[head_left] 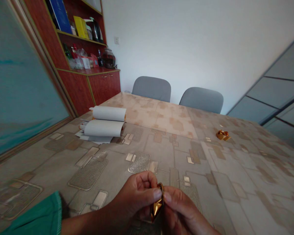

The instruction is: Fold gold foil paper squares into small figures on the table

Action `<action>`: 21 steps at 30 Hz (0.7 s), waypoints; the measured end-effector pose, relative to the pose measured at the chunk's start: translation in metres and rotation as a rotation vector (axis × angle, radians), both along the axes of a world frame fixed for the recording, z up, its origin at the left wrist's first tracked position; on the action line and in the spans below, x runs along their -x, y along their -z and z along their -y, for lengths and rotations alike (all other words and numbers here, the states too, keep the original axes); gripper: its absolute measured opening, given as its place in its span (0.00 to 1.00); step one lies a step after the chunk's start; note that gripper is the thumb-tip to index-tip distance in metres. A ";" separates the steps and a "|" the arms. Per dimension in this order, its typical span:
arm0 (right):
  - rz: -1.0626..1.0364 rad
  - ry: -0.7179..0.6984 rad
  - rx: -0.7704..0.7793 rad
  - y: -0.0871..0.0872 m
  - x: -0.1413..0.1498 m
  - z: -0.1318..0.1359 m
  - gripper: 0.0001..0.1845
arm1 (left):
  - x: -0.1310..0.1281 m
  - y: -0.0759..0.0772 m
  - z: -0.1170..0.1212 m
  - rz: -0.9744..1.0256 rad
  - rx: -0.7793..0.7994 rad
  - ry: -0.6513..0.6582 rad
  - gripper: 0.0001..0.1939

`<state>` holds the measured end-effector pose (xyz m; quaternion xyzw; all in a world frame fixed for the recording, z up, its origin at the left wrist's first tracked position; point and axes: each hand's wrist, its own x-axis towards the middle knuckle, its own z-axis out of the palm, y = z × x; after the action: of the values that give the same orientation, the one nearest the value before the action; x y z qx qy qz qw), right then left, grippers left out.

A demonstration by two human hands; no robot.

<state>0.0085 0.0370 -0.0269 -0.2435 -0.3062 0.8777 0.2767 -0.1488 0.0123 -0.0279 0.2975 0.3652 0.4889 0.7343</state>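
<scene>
My left hand [142, 195] pinches a small folded piece of gold foil paper [157, 205] between thumb and curled fingers, low in the middle of the view. From the other side, my right hand [180, 205] grips the same piece near its upper end with thumb and fingers. The foil is shiny, narrow and creased, with pointed ends. Both hands are above the near part of the table. Some of the foil is hidden behind the fingers.
Curled white-backed sheets [104, 128] lie on the patterned tablecloth [117, 163] at the left. A few folded gold pieces [222, 135] sit at the right. Two grey chairs [152, 88] stand behind the table, near a red-brown cabinet [104, 86] holding bottles, boxes and a kettle.
</scene>
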 end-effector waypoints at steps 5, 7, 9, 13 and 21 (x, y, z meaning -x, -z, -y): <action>0.002 -0.028 -0.041 -0.003 -0.001 -0.001 0.21 | 0.002 0.003 -0.003 0.065 -0.013 0.025 0.24; -0.024 -0.036 -0.039 -0.009 0.000 -0.002 0.20 | 0.005 0.001 -0.004 0.100 -0.017 0.066 0.23; -0.068 -0.036 -0.010 -0.014 0.002 -0.002 0.18 | 0.008 0.001 -0.004 0.111 -0.022 0.103 0.21; -0.107 -0.058 0.010 -0.017 0.004 -0.002 0.20 | 0.009 0.007 -0.004 0.086 -0.042 0.119 0.21; -0.073 -0.042 -0.022 -0.016 0.005 -0.001 0.25 | 0.008 0.011 -0.003 0.096 -0.026 0.124 0.21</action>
<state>0.0034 0.0375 -0.0113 -0.2016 -0.3105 0.8882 0.2720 -0.1568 0.0154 -0.0388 0.3052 0.3041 0.4610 0.7758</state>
